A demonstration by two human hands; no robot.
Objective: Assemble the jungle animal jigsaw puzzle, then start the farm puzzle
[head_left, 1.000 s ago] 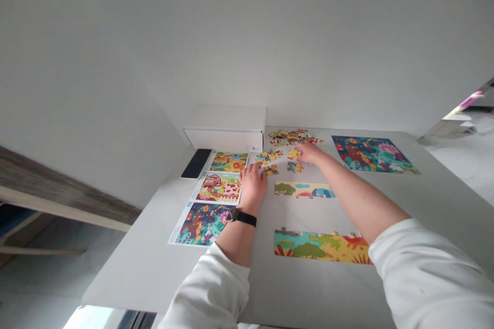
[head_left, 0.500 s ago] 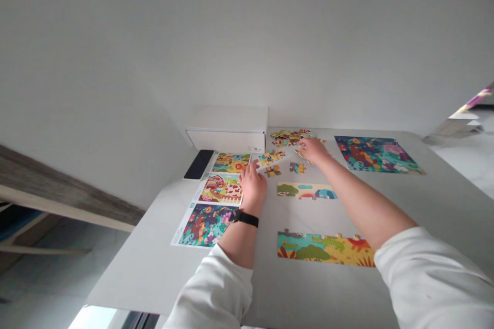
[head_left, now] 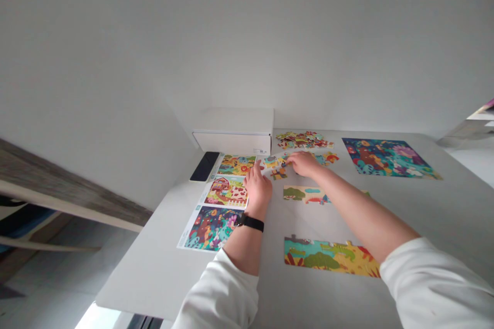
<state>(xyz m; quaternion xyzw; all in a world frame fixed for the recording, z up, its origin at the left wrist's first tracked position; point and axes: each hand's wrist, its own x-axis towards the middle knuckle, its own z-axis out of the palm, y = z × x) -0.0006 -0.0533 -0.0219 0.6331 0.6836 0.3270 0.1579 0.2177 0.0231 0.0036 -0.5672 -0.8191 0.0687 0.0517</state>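
Now holding the left hand point(head_left: 258, 188) open beside the farmyard picture sheet point(head_left: 226, 191) on the table point(head_left: 154, 277). Pressing the right hand point(head_left: 304, 163) near loose jigsaw pieces point(head_left: 271, 161), whether grasping any not showing.

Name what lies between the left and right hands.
In the head view, loose jigsaw pieces lie on the white table between the left hand and the right hand.
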